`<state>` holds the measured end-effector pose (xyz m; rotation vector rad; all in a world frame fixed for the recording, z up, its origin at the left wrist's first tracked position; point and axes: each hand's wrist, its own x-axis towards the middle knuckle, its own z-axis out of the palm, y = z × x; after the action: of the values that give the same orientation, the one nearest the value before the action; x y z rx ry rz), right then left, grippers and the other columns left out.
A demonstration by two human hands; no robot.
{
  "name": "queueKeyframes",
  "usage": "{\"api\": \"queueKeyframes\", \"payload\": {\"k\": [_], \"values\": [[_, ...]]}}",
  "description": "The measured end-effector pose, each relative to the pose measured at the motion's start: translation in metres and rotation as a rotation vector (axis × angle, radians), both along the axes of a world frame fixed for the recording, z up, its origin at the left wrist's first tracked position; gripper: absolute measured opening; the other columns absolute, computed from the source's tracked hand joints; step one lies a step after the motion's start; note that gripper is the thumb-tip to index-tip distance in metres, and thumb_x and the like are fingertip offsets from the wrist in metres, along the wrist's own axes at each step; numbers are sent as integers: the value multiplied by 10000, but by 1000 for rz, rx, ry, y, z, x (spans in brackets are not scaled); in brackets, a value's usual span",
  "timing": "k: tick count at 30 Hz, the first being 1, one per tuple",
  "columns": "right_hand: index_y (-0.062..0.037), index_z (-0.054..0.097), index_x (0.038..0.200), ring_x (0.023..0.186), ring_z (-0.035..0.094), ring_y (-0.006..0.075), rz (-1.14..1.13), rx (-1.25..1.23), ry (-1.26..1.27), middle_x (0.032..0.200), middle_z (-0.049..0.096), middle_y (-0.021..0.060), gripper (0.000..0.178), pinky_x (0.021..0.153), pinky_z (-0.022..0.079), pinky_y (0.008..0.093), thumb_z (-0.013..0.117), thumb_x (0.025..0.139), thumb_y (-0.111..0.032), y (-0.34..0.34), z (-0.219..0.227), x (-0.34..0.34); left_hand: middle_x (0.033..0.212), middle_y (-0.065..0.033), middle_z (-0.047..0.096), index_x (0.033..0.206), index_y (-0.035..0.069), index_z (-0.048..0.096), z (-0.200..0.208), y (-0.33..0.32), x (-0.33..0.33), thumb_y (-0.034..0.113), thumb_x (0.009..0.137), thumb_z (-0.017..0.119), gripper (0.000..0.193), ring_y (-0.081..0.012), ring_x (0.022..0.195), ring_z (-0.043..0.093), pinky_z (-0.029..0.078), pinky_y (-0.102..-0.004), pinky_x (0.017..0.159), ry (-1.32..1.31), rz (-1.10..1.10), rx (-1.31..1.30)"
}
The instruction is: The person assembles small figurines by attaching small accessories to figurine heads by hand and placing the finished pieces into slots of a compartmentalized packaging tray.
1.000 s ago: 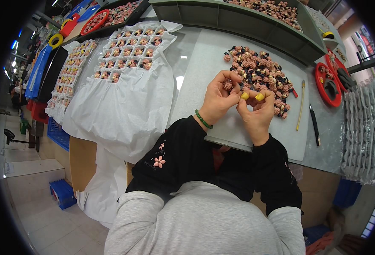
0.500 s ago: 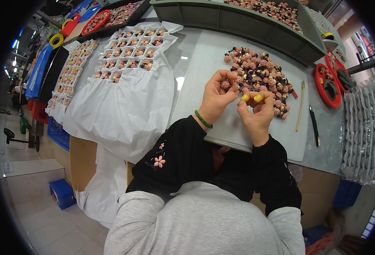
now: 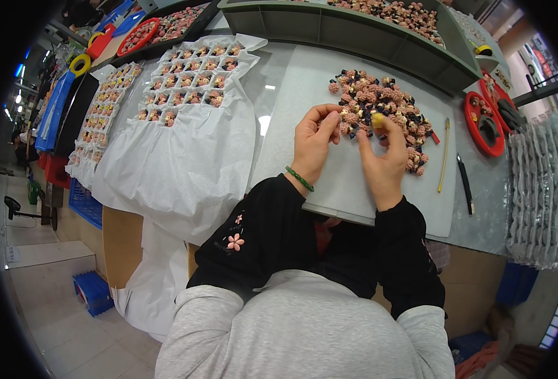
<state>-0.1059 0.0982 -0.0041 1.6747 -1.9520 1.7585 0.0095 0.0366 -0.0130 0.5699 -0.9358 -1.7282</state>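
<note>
My left hand (image 3: 312, 142) is closed in a pinch beside the left edge of a heap of small figure parts (image 3: 380, 101). What lies between its fingertips is mostly hidden. Pink knobbly balls and dark pieces make up the heap, spread on a white mat (image 3: 301, 95). My right hand (image 3: 383, 161) is at the near side of the heap, thumb and index finger apart, with a yellow finger cot (image 3: 377, 120) showing on a fingertip. A small dark piece lies close to its thumb tip; whether they touch I cannot tell.
Left lie white compartment trays (image 3: 194, 76) of small figures, partly under white sheeting (image 3: 178, 158). A grey-green bin (image 3: 355, 35) with more parts stands behind. To the right are a yellow stick (image 3: 443, 155), a black pen-like tool (image 3: 465, 183), red dishes (image 3: 486, 136) and stacked clear packaging (image 3: 538, 196).
The pink knobbly ball seen in my left fingers is now mostly hidden as they closed further. My right hand's thumb and index finger have spread and moved toward the heap.
</note>
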Motion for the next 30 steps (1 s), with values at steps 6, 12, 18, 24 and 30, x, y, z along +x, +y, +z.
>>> {"api": "queueKeyframes", "payload": {"k": [6,12,18,24,30], "values": [[-82,602,957,913,489,185,-39,178,506,783,607,2,336,757,320,346,695,638,-126,-2,-1,5,720,-2,506,997,1,542,-4,-1,-1,145,875,518,190,-45,593,440,373,-191,510,-75,40,23],[-41,580,978,890,549,203,-20,-81,367,840,603,59,342,757,400,337,686,653,-26,3,1,8,712,12,509,966,14,565,7,4,-1,186,867,551,199,-34,572,435,354,-175,485,-210,-14,144],[-5,500,1091,907,572,176,264,-147,-83,987,575,93,392,755,475,262,631,726,51,4,2,10,770,10,577,960,9,589,1,8,0,137,846,571,172,-27,628,468,381,-168,561,-192,-119,-97],[22,406,1180,980,529,163,425,-92,-565,1092,496,115,450,831,470,270,590,773,78,6,-7,4,907,-24,600,1012,0,564,4,6,3,23,814,561,199,-56,751,507,410,-191,671,-62,-182,-167],[17,409,1183,1002,516,167,430,-83,-496,1088,499,109,471,842,465,270,599,759,88,6,-9,2,1005,-64,563,1050,-5,504,5,5,4,-17,816,531,235,-112,882,558,458,-223,780,75,-212,-108]]}}
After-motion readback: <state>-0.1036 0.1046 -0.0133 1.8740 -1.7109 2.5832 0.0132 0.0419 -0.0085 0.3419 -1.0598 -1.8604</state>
